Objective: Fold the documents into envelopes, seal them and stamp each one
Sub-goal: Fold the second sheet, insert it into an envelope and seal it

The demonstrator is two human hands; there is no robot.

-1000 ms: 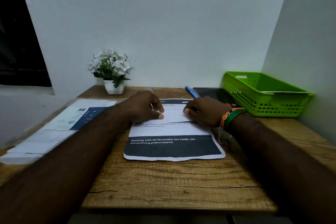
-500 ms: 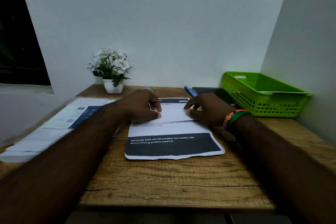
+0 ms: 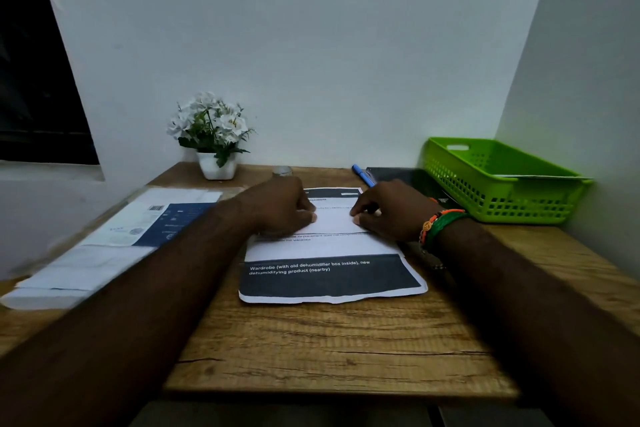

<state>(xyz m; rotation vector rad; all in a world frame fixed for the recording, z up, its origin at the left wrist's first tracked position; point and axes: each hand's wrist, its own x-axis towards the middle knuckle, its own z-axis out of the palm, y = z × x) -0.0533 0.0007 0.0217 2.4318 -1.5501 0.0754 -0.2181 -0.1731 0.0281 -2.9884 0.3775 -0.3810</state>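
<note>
— Desk first: worn brown wood-grain top, and everything else I'll place from the printed white sheet with dark bands lying in its middle. Where's the rest?

— Left of that sheet, a spread of white and navy mailers or envelopes. Right and beyond it, a lime-green slotted plastic basket with a paper edge showing inside. Beyond the sheet's far left corner, white flowers in a small white pot; past its far right corner, a blue pen.

— And the hands?

— Both rest on the sheet's far half. The left hand and right hand have curled fingers, tips pressing a turned-over white flap flat. Whether either thumb is under the paper, I cannot tell.

— What does the next move hinge on?

— The fold line runs left to right, across the sheet's long axis, which points away from the person. Each hand sits at one end of it, about equally near, so I judge the crease gets run outward from between them.
</note>
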